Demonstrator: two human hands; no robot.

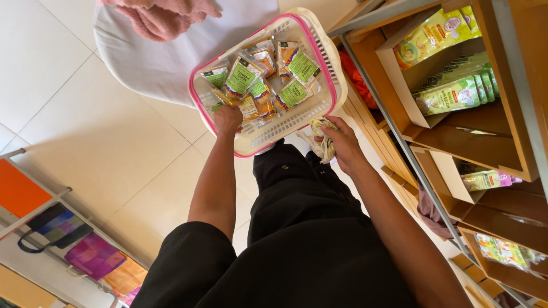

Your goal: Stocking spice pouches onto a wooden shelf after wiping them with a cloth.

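Observation:
A white plastic basket with a pink rim [328,74] is held in front of me, filled with several small clear packets that have green labels [268,82]. My left hand [227,120] grips the basket's near rim on the left side. My right hand [341,140] is closed on a crumpled pale cloth [323,142] and rests against the basket's near right corner. My black trousers and black top fill the lower middle of the view.
A wooden shelf unit [502,120] stands at the right, with cardboard trays of yellow and green pouches [451,94]. A white sheet [154,57] with a pink fabric [165,17] lies on the tiled floor. Colourful bags [91,254] hang on a rack at lower left.

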